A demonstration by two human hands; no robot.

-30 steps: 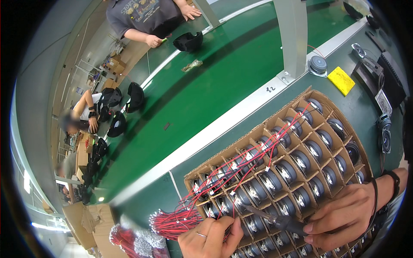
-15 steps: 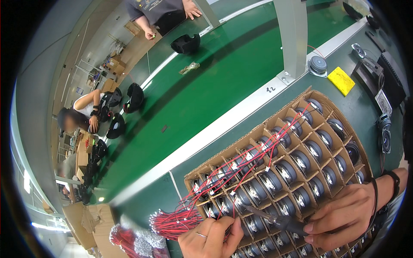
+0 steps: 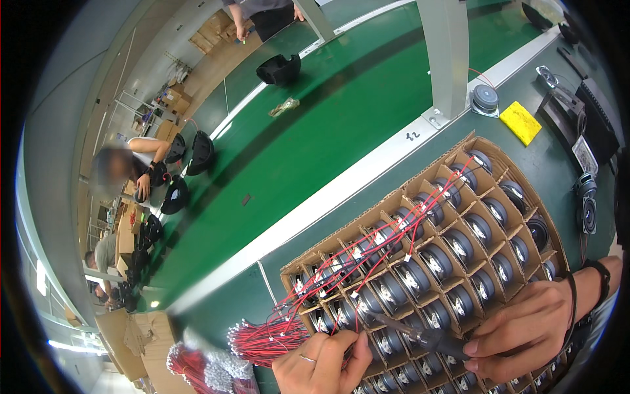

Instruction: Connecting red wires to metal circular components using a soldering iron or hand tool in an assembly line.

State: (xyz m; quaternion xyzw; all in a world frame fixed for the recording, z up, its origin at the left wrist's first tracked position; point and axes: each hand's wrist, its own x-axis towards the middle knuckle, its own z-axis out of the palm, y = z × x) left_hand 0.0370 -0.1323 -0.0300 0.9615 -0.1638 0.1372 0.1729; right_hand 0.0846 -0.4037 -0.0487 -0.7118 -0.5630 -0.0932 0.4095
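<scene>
Across the green conveyor belt, the black moulded shell and the crumpled clear packet have slid a little down and to the left, and the co-worker in the dark shirt has shifted toward the upper edge; our own two hands stay where they were. With our left hand we seem to pinch a thin red wire between thumb and forefinger. Our right hand is closed around the dark handle of a slim soldering iron, its metal tip beside a round grey speaker; we cannot tell whether they touch. That speaker sits among others in a divided brown cardboard box on the dark green table, with more red wires lying across the far rows. We judge the step in hand to be soldering a wire to a terminal; the next move calls for a steady wire and precise tip contact.
</scene>
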